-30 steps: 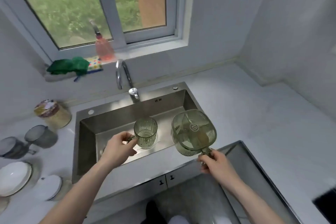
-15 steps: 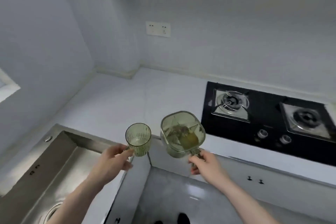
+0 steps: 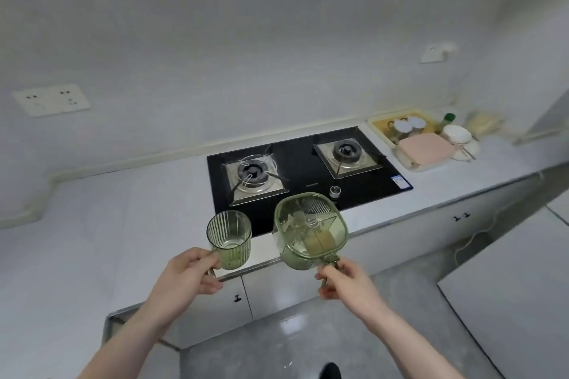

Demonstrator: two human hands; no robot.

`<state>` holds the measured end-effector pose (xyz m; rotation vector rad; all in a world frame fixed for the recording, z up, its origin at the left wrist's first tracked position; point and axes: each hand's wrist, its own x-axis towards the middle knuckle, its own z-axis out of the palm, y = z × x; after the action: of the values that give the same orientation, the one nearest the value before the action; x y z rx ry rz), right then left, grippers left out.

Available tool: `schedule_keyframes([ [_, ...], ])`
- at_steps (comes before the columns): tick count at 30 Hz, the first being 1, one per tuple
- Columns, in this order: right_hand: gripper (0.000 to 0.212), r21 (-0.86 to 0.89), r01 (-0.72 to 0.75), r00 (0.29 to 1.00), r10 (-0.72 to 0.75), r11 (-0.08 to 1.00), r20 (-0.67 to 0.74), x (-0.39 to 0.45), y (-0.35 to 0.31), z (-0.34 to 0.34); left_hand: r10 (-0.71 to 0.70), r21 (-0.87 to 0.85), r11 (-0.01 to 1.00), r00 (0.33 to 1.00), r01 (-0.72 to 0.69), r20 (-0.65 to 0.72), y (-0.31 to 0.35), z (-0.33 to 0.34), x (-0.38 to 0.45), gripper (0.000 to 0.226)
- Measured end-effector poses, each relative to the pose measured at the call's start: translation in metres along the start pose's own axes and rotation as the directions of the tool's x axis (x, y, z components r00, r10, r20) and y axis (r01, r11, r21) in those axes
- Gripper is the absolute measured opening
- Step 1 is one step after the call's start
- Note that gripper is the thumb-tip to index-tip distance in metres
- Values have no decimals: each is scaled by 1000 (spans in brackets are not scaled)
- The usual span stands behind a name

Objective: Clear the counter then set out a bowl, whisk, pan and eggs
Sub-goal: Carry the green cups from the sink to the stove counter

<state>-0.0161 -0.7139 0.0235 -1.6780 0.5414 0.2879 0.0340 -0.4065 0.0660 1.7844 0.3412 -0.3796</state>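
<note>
My left hand (image 3: 187, 275) grips the handle of a green ribbed glass mug (image 3: 229, 240), held upright above the counter's front edge. My right hand (image 3: 345, 281) holds the handle of a green glass jug with a lid (image 3: 309, 229), just right of the mug and in front of the hob. Both vessels hang in the air over the white counter (image 3: 117, 218). A white bowl (image 3: 456, 133) stands far right on the counter. No whisk, pan or eggs can be made out.
A black two-burner gas hob (image 3: 308, 169) is set into the counter behind the glassware. To the far right a yellow-rimmed tray (image 3: 378, 126) holds cups and a pink board (image 3: 426, 151), with a green-capped bottle (image 3: 448, 118) beside it. Wall sockets (image 3: 50, 98) sit at left.
The view has swung right from the sink to the hob. Both hands have carried the mug and the jug along, still held the same way.
</note>
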Motion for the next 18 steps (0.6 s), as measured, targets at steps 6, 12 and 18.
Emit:
schedule_keyframes([
  [6,22,107,-16,998,23,994,-67,25,-4,-71,55,57,997,993,-61,102,39,76,31,23],
  [12,18,135,-3,994,18,991,-108,70,-1,-147,70,102,991,986,-86,153,70,155,69,28],
  [18,36,162,-13,986,40,987,-162,94,1,-210,93,104,988,972,-118,216,105,227,93,29],
])
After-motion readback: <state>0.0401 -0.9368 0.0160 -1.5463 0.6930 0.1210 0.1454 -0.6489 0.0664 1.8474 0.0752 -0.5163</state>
